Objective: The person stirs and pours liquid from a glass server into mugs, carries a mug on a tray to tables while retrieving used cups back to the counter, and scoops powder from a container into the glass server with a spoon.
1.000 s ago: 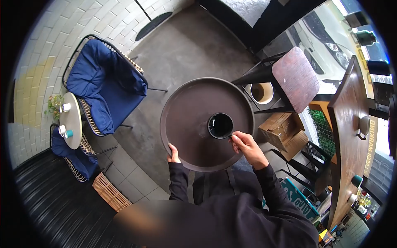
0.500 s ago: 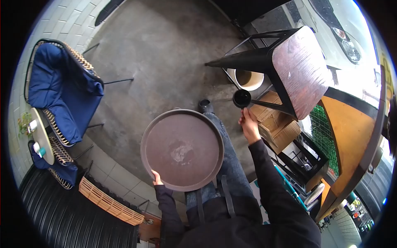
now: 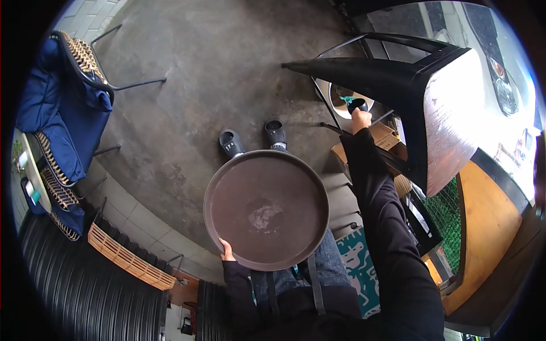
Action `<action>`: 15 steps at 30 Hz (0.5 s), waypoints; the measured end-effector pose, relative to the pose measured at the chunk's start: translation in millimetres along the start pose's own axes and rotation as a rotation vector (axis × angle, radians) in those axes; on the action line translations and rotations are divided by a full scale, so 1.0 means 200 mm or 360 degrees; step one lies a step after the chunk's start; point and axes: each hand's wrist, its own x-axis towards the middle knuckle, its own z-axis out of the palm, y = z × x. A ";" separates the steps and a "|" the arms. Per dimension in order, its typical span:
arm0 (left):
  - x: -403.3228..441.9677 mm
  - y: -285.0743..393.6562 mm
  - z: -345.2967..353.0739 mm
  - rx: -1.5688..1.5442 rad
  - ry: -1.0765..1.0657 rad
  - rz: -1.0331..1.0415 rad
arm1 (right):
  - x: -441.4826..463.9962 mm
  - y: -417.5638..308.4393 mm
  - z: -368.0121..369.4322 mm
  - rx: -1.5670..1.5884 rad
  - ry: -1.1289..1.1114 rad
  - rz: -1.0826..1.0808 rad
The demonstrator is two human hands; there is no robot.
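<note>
My left hand [image 3: 227, 249] grips the near left rim of a round brown tray [image 3: 267, 187], its thumb over the edge. The tray holds nothing and has a pale worn patch at its middle. Stretched out to the right, my right hand [image 3: 361, 119] is closed on a small black cup [image 3: 357, 104]. The cup is over a round white bin [image 3: 340, 108] below the stool frame, and something teal shows beside it. The cup's contents cannot be made out.
A black stool with a pinkish seat [image 3: 449, 125] stands close to my right arm. Near it are a cardboard box [image 3: 387, 138] and a teal patterned panel [image 3: 358, 261]. At the left are a blue cushioned chair [image 3: 79, 125] and a small round table [image 3: 35, 170].
The black cup has left the tray, in my right hand, and moved right to the bin. My left hand still holds the tray, now lower in view. The camera view has shifted.
</note>
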 end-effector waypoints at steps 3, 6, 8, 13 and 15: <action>-0.01 -0.02 0.03 0.0077 0.0113 0.0025 | 0.03 -0.02 -0.06 -0.0392 0.0064 -0.0129; 0.02 -0.06 0.03 0.0022 0.0121 -0.0003 | 0.05 -0.01 -0.11 -0.0768 0.0176 -0.0346; -0.02 -0.03 0.07 -0.0006 0.0062 0.0016 | 0.11 0.02 -0.12 -0.0973 0.0214 -0.0488; 0.06 -0.14 0.02 -0.0030 0.0092 0.0058 | 0.05 0.07 -0.21 -0.1183 0.0312 -0.0665; 0.07 -0.17 0.04 -0.0047 0.0099 0.0071 | 0.04 0.11 -0.21 -0.0913 0.0364 -0.0630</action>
